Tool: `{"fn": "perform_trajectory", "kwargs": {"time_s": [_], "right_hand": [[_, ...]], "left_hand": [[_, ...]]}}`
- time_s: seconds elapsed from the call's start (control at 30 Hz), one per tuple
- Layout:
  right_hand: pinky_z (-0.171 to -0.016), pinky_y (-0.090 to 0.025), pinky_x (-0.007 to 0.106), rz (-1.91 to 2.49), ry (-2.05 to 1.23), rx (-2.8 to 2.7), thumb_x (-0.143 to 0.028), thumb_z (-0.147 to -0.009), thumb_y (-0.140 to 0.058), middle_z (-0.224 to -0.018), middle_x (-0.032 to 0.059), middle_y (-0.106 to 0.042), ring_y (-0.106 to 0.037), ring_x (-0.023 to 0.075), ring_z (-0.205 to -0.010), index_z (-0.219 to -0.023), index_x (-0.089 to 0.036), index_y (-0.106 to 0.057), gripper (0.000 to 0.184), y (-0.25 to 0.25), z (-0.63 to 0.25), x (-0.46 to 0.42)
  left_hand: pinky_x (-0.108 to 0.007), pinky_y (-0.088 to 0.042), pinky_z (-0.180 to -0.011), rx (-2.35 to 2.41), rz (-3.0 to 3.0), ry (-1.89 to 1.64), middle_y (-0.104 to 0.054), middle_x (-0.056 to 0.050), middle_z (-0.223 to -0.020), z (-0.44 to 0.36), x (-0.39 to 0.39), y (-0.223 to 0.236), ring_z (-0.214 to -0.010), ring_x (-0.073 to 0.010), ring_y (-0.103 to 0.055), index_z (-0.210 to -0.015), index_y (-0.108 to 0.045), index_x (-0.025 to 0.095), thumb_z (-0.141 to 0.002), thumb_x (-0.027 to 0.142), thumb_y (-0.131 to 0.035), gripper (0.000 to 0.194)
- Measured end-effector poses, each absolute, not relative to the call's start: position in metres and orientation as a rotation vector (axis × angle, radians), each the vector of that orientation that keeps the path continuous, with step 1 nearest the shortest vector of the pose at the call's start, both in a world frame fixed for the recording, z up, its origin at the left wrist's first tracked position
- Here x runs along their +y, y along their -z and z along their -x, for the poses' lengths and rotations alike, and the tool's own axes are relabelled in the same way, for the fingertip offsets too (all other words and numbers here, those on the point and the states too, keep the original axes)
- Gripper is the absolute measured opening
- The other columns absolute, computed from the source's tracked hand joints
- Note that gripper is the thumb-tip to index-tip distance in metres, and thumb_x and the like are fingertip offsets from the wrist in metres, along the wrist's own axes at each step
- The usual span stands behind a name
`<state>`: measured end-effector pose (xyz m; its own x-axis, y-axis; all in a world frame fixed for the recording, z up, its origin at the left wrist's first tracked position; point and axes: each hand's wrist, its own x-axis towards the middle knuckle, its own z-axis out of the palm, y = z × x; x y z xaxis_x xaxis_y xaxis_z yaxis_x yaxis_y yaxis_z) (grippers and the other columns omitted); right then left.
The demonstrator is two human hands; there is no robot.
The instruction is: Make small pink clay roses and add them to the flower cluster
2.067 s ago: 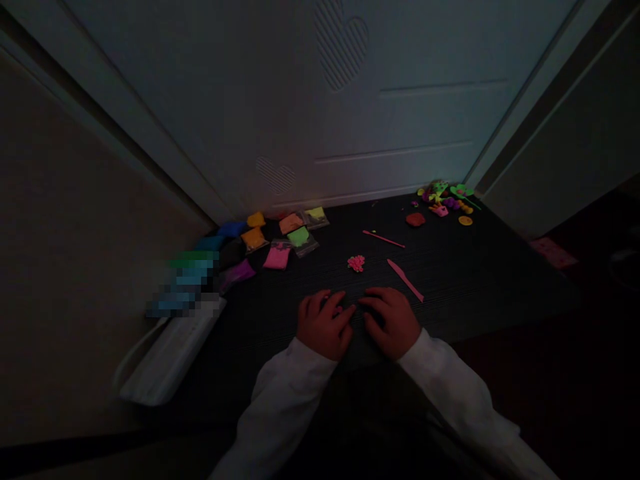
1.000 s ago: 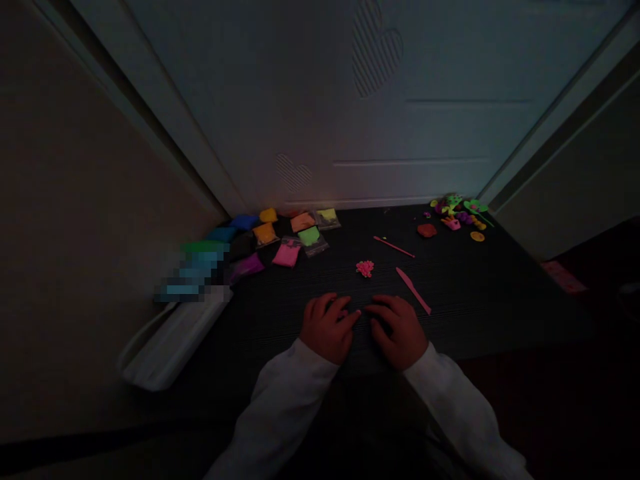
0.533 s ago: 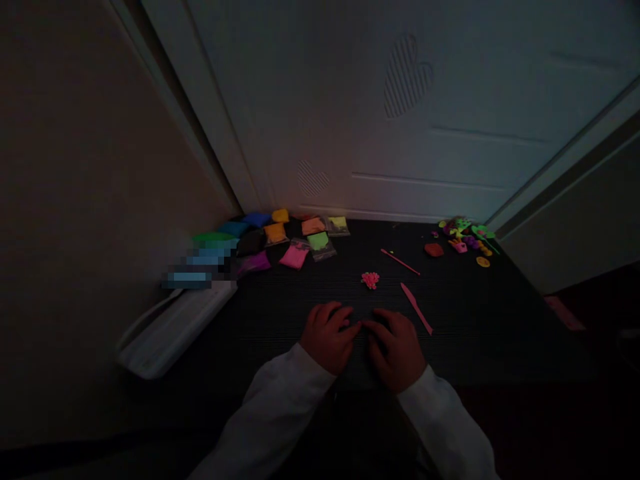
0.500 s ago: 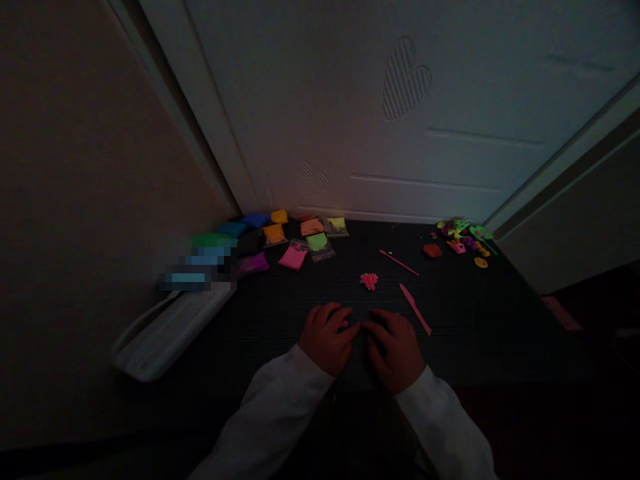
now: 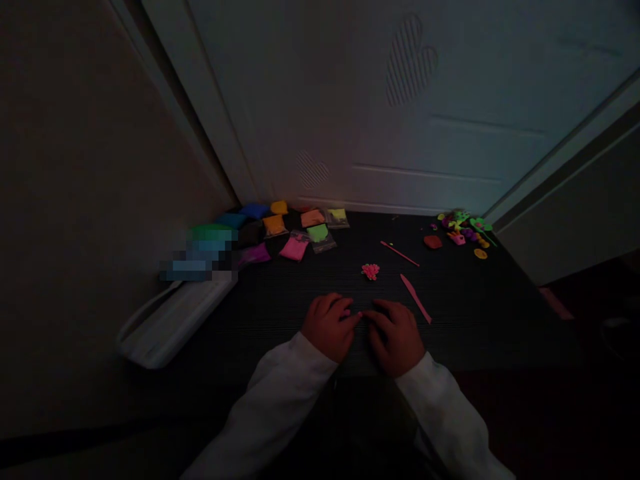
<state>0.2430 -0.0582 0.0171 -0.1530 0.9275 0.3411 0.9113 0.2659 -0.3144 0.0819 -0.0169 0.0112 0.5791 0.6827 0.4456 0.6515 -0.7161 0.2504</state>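
Note:
My left hand [image 5: 329, 326] and my right hand [image 5: 397, 335] rest side by side on a dark ribbed mat [image 5: 280, 313], fingers curled, fingertips meeting. Whatever sits between the fingertips is too small and dark to name. A small pink clay flower [image 5: 371, 271] lies just beyond my hands. A pink plastic knife [image 5: 415, 298] lies to the right of my right hand, and a thin pink stick tool [image 5: 399, 253] lies farther back.
Several bags of coloured clay [image 5: 295, 230] are spread at the back left near a white door [image 5: 380, 100]. Small finished clay shapes [image 5: 463, 227] cluster at the back right. A white bag [image 5: 170, 320] lies off the mat's left edge. The room is very dim.
My hands stay together on the mat with only small finger shifts. The camera has drifted, so the scene sits slightly differently in the frame.

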Motion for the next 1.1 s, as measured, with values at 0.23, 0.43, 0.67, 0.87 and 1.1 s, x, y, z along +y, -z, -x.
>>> {"fn": "perform_trajectory", "kwargs": {"time_s": [0.23, 0.43, 0.67, 0.87, 1.1], "right_hand": [[-0.087, -0.027, 0.043, 1.681, -0.063, -2.114, -0.02, -0.069, -0.046, -0.105, 0.0064, -0.046, -0.039, 0.0214, -0.098, -0.096, -0.025, -0.055, 0.029, -0.0196, -0.2425, -0.0591], [-0.086, -0.028, 0.043, 1.659, -0.042, -2.115, -0.018, -0.068, -0.047, -0.104, 0.0065, -0.046, -0.04, 0.0214, -0.097, -0.096, -0.024, -0.055, 0.03, -0.0189, -0.2422, -0.0587], [-0.088, -0.026, 0.044, 1.652, -0.045, -2.116, -0.019, -0.069, -0.046, -0.105, 0.0067, -0.046, -0.04, 0.0213, -0.098, -0.097, -0.024, -0.055, 0.03, -0.0178, -0.2431, -0.0598], [-0.088, -0.026, 0.045, 1.661, -0.047, -2.142, -0.019, -0.068, -0.046, -0.105, 0.0064, -0.046, -0.04, 0.0216, -0.097, -0.098, -0.025, -0.054, 0.031, -0.0188, -0.2426, -0.0595], [-0.089, -0.025, 0.044, 1.679, -0.047, -2.159, -0.019, -0.069, -0.046, -0.105, 0.0064, -0.046, -0.039, 0.0217, -0.099, -0.096, -0.024, -0.056, 0.029, -0.0195, -0.2417, -0.0603]], "left_hand": [[-0.04, -0.034, -0.078, 1.164, -2.728, -0.798, -0.053, -0.004, -0.102, -0.0823, -0.0171, -0.0125, -0.096, -0.0225, -0.038, -0.094, -0.058, 0.025, -0.065, 0.017, -0.047, 0.032], [-0.041, -0.034, -0.078, 1.15, -2.729, -0.804, -0.052, -0.005, -0.102, -0.0821, -0.0171, -0.0114, -0.096, -0.0224, -0.038, -0.096, -0.056, 0.026, -0.066, 0.017, -0.046, 0.033], [-0.039, -0.035, -0.078, 1.152, -2.73, -0.798, -0.053, -0.005, -0.1, -0.0825, -0.0156, -0.0108, -0.095, -0.0223, -0.039, -0.094, -0.058, 0.025, -0.066, 0.017, -0.046, 0.031], [-0.039, -0.033, -0.081, 1.194, -2.708, -0.762, -0.052, -0.004, -0.104, -0.0834, -0.0164, -0.0118, -0.097, -0.0221, -0.037, -0.096, -0.056, 0.024, -0.066, 0.016, -0.045, 0.033], [-0.041, -0.033, -0.079, 1.212, -2.718, -0.737, -0.051, -0.003, -0.106, -0.0837, -0.0161, -0.0113, -0.098, -0.0234, -0.037, -0.095, -0.056, 0.027, -0.066, 0.017, -0.046, 0.032]]}}
